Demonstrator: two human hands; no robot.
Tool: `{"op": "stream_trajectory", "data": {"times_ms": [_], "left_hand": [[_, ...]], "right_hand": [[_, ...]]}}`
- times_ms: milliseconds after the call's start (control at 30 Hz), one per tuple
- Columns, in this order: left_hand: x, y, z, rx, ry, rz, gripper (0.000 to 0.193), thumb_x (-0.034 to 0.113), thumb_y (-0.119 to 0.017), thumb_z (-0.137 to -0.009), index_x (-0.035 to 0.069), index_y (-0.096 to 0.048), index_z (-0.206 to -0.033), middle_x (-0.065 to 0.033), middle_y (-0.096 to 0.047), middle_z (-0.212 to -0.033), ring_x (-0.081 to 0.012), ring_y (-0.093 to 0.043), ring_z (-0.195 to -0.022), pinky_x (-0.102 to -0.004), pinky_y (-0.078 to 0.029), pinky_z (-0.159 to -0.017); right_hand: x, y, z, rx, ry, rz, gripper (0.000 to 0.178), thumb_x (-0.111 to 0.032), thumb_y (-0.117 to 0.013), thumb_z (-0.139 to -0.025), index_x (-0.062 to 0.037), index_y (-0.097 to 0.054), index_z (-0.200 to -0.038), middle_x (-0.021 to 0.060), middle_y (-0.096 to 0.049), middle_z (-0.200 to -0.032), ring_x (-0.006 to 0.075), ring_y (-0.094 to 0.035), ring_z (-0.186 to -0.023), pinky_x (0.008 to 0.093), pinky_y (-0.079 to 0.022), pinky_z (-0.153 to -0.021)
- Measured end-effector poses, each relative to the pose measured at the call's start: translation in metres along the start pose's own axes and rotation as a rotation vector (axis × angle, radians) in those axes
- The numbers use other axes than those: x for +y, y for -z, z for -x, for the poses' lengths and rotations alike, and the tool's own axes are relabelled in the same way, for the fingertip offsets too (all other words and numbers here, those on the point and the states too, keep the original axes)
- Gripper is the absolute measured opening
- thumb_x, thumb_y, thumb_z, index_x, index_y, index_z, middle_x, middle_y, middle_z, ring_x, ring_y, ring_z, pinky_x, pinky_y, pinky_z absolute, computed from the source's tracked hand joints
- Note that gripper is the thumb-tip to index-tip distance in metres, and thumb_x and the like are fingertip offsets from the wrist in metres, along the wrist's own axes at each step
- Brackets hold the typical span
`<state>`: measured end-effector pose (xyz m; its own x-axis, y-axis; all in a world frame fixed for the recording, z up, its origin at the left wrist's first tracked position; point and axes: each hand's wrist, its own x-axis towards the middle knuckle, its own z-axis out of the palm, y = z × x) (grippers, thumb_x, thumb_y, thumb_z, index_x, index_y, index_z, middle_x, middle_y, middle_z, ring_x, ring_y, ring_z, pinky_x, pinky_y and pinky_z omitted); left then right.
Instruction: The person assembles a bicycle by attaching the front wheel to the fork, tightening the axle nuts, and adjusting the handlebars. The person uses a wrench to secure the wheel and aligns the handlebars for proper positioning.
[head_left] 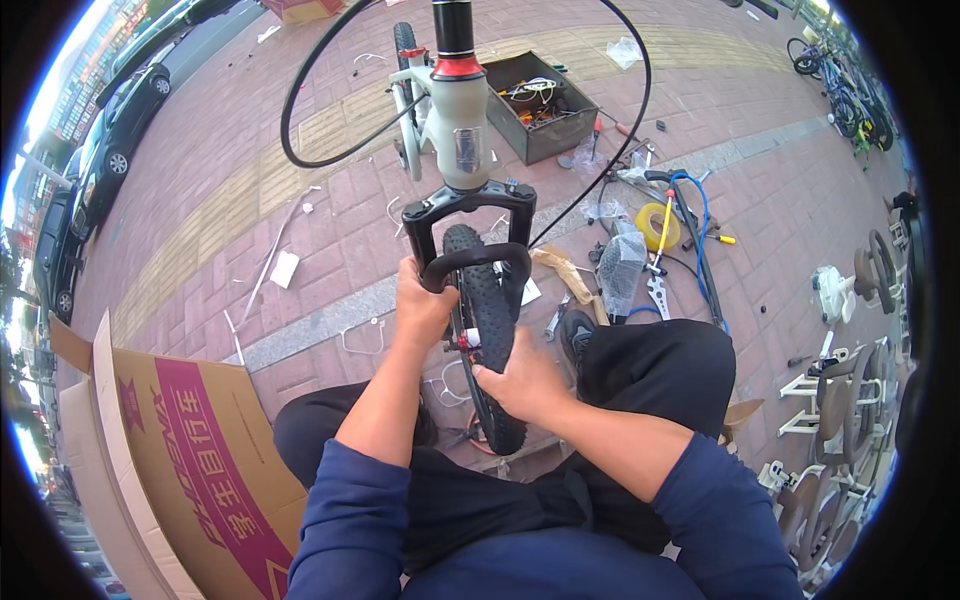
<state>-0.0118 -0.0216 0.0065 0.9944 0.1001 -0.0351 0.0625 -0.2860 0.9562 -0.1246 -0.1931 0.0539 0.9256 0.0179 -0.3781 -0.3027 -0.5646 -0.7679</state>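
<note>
A bicycle frame [455, 140], pale grey with a red headset ring, stands before me with its black suspension fork [470, 200] toward me. The front wheel [490, 310], with a knobby black tyre, sits between the fork legs, tilted slightly. My left hand [425, 305] is wrapped round the lower fork leg on the left, its thumb toward the wheel. Lower down, my right hand [525, 380] holds the wheel from the right side, thumb across the tyre; its fingers are partly hidden and slightly blurred. A red and white hub part [469, 338] shows beside the tyre.
A metal toolbox [545, 140] full of tools stands behind the frame. To the right lie yellow tape [655, 228], a multi-hole wrench [657, 295], a pump with blue hose [700, 240] and bubble wrap [622, 265]. A cardboard box [190, 470] stands at left; bicycle parts [850, 400] are at right.
</note>
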Motion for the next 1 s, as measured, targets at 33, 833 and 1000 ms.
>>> {"op": "stream_trajectory", "data": {"times_ms": [33, 833, 1000], "left_hand": [[-0.004, 0.002, 0.0, 0.021, -0.009, -0.059, 0.043, 0.005, -0.072, -0.075, 0.0, -0.055, -0.114, -0.0097, -0.066, -0.096, -0.0191, -0.064, -0.089, -0.035, -0.052, -0.082], [0.113, 0.049, -0.037, -0.244, -0.218, -0.116, 0.076, 0.034, -0.077, -0.08, -0.004, -0.055, -0.142, -0.018, -0.064, -0.133, -0.026, -0.06, -0.125, -0.0385, -0.048, -0.104], [0.159, 0.041, -0.057, -0.339, -0.186, -0.704, 0.075, 0.06, -0.08, -0.081, -0.007, -0.073, -0.116, -0.0223, -0.077, -0.101, -0.0332, -0.075, -0.098, -0.0422, -0.055, -0.09]], "right_hand": [[0.0, -0.002, -0.003, -0.003, 0.015, 0.0, 0.078, -0.039, -0.077, -0.083, 0.0117, -0.041, -0.131, 0.0315, -0.071, -0.094, 0.0482, -0.071, -0.092, 0.0511, -0.057, -0.083], [-0.009, -0.061, 0.03, 0.105, -0.006, -0.238, 0.086, -0.033, -0.083, -0.081, 0.0017, -0.038, -0.145, 0.0306, -0.069, -0.113, 0.0484, -0.068, -0.105, 0.0519, -0.053, -0.093], [-0.023, -0.054, 0.038, 0.053, -0.012, -0.269, 0.083, -0.03, -0.081, -0.082, 0.0015, -0.037, -0.144, 0.0309, -0.066, -0.116, 0.0489, -0.066, -0.108, 0.052, -0.052, -0.095]]}}
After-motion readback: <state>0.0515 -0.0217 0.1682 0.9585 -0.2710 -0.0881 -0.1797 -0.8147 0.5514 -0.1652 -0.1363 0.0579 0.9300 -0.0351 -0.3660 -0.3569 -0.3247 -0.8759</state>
